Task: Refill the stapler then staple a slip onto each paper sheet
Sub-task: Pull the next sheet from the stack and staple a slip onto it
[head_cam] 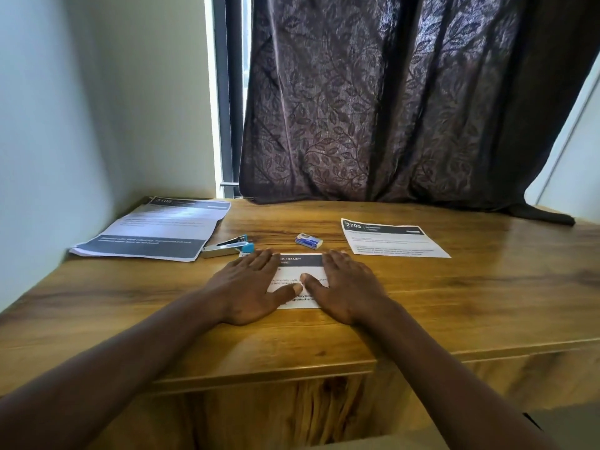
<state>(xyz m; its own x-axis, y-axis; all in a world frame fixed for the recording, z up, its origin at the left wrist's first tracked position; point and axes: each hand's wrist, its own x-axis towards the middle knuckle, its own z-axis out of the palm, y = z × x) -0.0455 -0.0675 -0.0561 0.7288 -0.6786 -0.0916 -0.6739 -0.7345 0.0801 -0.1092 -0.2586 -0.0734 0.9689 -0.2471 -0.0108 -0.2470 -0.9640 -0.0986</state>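
My left hand [248,287] and my right hand [347,285] lie flat, fingers spread, on a small printed slip [300,271] in the middle of the wooden table [454,303]. Neither hand holds anything. A silver and blue stapler [227,247] lies just beyond my left hand, its top hinged open. A small blue and white staple box [308,240] rests beyond the slip. A stack of printed paper sheets [156,228] sits at the far left. A single printed sheet [391,238] lies at the far right.
A dark patterned curtain [406,108] hangs behind the table and drapes onto its back edge. A pale wall [65,125] borders the table's left side. The table's front edge [292,371] runs just below my wrists.
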